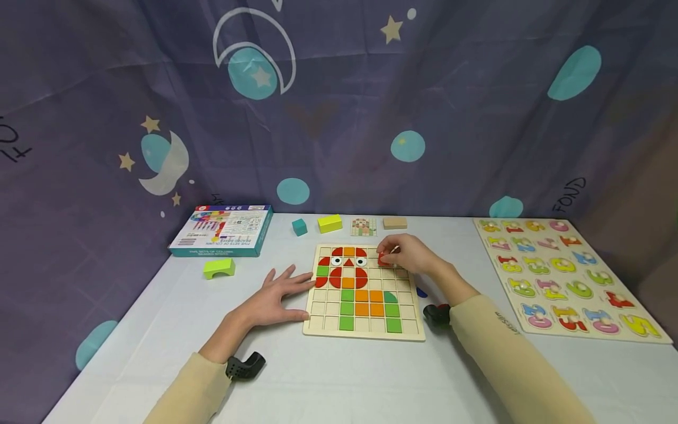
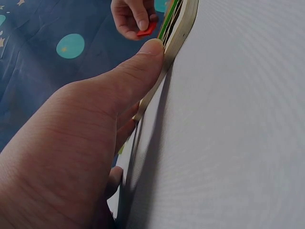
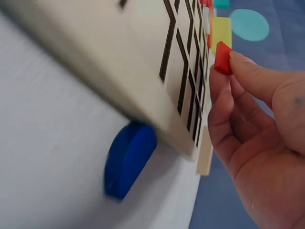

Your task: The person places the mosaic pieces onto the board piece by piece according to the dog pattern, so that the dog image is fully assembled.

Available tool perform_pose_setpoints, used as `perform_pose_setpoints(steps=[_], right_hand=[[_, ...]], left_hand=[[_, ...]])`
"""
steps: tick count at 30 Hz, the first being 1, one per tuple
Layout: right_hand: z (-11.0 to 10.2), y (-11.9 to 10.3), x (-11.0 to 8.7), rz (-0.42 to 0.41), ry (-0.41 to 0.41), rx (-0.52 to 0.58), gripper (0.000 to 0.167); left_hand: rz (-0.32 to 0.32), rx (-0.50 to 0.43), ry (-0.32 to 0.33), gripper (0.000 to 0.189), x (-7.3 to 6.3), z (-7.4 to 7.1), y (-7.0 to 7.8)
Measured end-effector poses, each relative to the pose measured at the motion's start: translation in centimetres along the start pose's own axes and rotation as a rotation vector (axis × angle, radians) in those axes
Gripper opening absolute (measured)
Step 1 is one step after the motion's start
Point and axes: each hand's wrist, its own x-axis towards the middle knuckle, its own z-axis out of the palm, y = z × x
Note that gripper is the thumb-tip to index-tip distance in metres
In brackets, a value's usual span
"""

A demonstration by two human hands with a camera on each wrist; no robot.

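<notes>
A wooden grid board (image 1: 365,337) lies in front of me, with colored tiles set in many of its squares. Red, orange and green tiles form a figure, with two eye tiles (image 1: 361,261) near the top. My right hand (image 1: 406,253) is over the board's upper right squares, pinching a small red tile (image 3: 222,58) between thumb and fingers. At the board's left edge rests my left hand (image 1: 272,300), fingers spread and fairly straight, the thumb touching the rim in the left wrist view. A blue rounded tile (image 3: 128,160) is by the board's right edge.
To the right lies a number puzzle board (image 1: 572,277). A flat box (image 1: 222,232) and a green arch block (image 1: 219,268) sit at left. Behind the grid board are a teal block (image 1: 299,227), a yellow block (image 1: 330,224), a picture card (image 1: 364,227) and a wooden block (image 1: 395,223).
</notes>
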Motion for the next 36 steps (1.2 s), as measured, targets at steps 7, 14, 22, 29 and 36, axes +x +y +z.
perform_pose_setpoints(steps=[7, 14, 22, 29, 36], right_hand=[[0.9, -0.4, 1.5, -0.028, -0.024, -0.041, 0.009], [1.4, -1.0, 1.9, 0.009, -0.035, -0.111, 0.004], [1.5, -1.4, 2.0, 0.02, -0.038, -0.168, 0.005], [1.6, -1.4, 2.0, 0.007, -0.034, -0.216, 0.007], [1.6, -1.7, 1.9, 0.028, -0.019, -0.204, 0.005]], left_hand=[[0.005, 0.005, 0.001, 0.077, 0.0, 0.1, -0.2], [0.005, 0.007, 0.002, 0.077, 0.1, 0.2, -0.2], [-0.001, 0.006, 0.0, 0.076, 0.0, 0.1, -0.2], [-0.002, 0.004, -0.004, 0.076, 0.1, 0.0, -0.1], [0.007, -0.003, 0.002, 0.076, 0.1, 0.0, -0.1]])
